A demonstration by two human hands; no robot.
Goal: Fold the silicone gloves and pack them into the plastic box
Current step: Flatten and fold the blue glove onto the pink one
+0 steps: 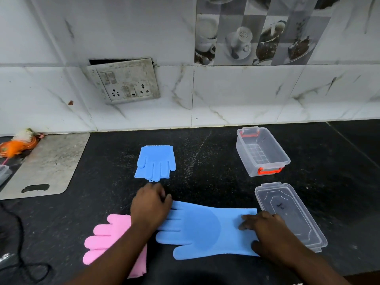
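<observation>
Two hands press a flat blue glove (207,231) on the black counter (216,161), the left hand (151,206) on its fingers and the right hand (267,229) on its cuff (a pink glove (109,237), maybe two, lies beside).

No readable text, labels, brands or numbers anywhere. Small dark marks on the clear rectangular plastic lid (290,214) near the counter's right front edge, too blurred to read. Nothing legible on the grimy white wall switch plate (124,80).

Home kitchen: tiled backsplash (246,89), granite counter (205,161).
</observation>
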